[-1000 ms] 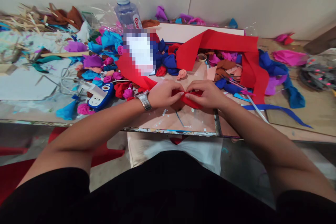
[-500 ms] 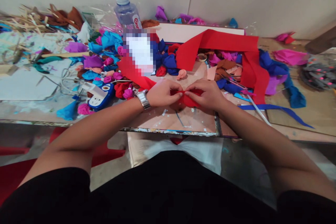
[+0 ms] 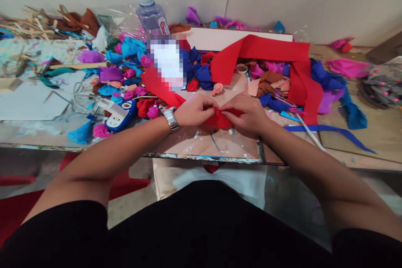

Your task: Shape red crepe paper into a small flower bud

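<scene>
Paper (image 3: 219, 122), red, pinched by left hand (image 3: 195, 111), right hand (image 3: 249, 111)

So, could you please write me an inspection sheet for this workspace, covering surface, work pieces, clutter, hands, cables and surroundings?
Surface: table specked with pale bits near its front edge.
Work pieces: red piece, held at the table's front; long red strip lying behind.
Clutter: crumpled coloured pieces in heaps; bottle standing among them; blue strip at right.
Hands: left hand and right hand both pinch the red piece.
Cables: pale cable looped beside the blue-and-white power strip.
Surroundings: pale wall behind the table.
</scene>
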{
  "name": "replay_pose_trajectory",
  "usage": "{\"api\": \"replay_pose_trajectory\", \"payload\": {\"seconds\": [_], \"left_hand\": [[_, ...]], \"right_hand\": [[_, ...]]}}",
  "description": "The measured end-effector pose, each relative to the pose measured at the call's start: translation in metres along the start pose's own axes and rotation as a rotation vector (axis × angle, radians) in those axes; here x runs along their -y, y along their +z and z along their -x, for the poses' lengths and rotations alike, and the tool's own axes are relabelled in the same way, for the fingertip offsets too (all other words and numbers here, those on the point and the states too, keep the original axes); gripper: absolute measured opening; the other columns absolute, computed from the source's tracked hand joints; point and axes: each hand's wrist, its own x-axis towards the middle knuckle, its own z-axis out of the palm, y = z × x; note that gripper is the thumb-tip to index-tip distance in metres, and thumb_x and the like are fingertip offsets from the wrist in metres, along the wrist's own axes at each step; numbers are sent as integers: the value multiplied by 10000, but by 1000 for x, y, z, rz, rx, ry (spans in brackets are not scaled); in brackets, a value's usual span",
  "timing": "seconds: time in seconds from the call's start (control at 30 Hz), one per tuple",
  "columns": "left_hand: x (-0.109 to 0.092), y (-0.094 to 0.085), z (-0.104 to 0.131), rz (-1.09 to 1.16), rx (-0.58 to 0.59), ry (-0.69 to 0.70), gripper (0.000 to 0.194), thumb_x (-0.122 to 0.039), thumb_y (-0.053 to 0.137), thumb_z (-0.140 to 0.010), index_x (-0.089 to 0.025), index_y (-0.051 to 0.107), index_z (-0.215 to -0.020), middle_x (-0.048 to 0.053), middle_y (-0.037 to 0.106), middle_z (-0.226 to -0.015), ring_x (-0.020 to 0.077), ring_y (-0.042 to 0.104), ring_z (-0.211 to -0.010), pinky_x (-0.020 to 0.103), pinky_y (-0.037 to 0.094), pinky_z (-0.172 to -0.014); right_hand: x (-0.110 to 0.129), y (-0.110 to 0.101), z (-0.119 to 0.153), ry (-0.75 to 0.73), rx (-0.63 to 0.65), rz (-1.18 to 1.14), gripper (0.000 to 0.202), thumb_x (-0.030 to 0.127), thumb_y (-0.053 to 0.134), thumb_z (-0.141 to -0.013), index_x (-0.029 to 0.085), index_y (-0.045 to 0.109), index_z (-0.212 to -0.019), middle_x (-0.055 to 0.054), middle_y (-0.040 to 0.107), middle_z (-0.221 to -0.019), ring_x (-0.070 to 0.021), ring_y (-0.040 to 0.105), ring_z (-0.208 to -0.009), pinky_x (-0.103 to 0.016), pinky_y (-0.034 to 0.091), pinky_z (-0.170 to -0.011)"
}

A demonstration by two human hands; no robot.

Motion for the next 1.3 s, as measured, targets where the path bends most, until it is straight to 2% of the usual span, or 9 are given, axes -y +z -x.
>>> {"api": "replay_pose_trajectory", "payload": {"seconds": [0.13, 0.23, 0.33, 0.43, 0.77, 1.03, 1.17, 1.3], "left_hand": [[0, 0, -1, 22, 0, -10, 284, -238, 533, -862, -143, 796, -914, 6, 713, -741, 125, 561, -658, 272, 416, -652], [-2, 0, -1, 46, 4, -9, 296, -314, 548, -933, -141, 782, -883, -1, 671, -701, 117, 522, -640, 270, 394, -636], [-3, 2, -1, 67, -2, -4, 334, -378, 563, -970, -140, 767, -856, 4, 669, -701, 113, 506, -633, 264, 384, -617], [-2, 3, -1, 52, -19, 2, 311, -361, 570, -962, -142, 768, -862, 19, 710, -738, 123, 551, -662, 264, 418, -629], [-8, 8, 4, -272, -169, 71, 270, -343, 591, -961, -179, 783, -865, 51, 774, -815, 178, 649, -744, 338, 466, -741], [-7, 13, 3, -495, -234, 161, 304, -388, 602, -1004, -205, 842, -972, 103, 800, -946, 256, 715, -932, 452, 481, -936], [-6, 12, 4, -526, -236, 183, 329, -393, 581, -1027, -207, 850, -994, 108, 803, -950, 264, 725, -958, 469, 472, -960], [-5, 11, 4, -513, -227, 178, 328, -379, 563, -1040, -215, 847, -1048, 114, 816, -1016, 275, 727, -1030, 475, 463, -982]], "right_hand": [[-2, 1, 1, -28, -5, 3, 132, 291, 696, -1029, 291, 825, -1056, -22, 879, -981, -220, 802, -912, -434, 565, -925], [-1, 1, 0, -28, -4, 3, 133, 297, 688, -1033, 284, 820, -1045, -29, 877, -974, -222, 796, -903, -434, 553, -918], [2, -1, -1, 27, 16, 10, 152, 336, 679, -1032, 286, 820, -1060, -42, 873, -977, -241, 787, -916, -452, 547, -933], [4, -1, -1, 107, 34, 18, 164, 366, 691, -1013, 286, 826, -1060, -58, 867, -985, -272, 776, -942, -488, 530, -971], [5, 3, -1, 180, 12, 50, 130, 353, 700, -997, 261, 790, -986, -78, 840, -1008, -299, 740, -1007, -495, 494, -969], [6, 10, -5, 255, -21, -230, 142, 358, 681, -1007, 247, 732, -934, -97, 784, -1166, -268, 722, -1141, -463, 555, -1060], [2, 10, -5, 346, 36, -348, 166, 365, 675, -990, 235, 727, -900, -100, 780, -1174, -259, 718, -1157, -483, 550, -1110], [-2, 5, -7, 458, 52, -433, 219, 444, 770, -933, 231, 776, -886, -97, 793, -1184, -255, 737, -1125, -477, 557, -1117]]}}
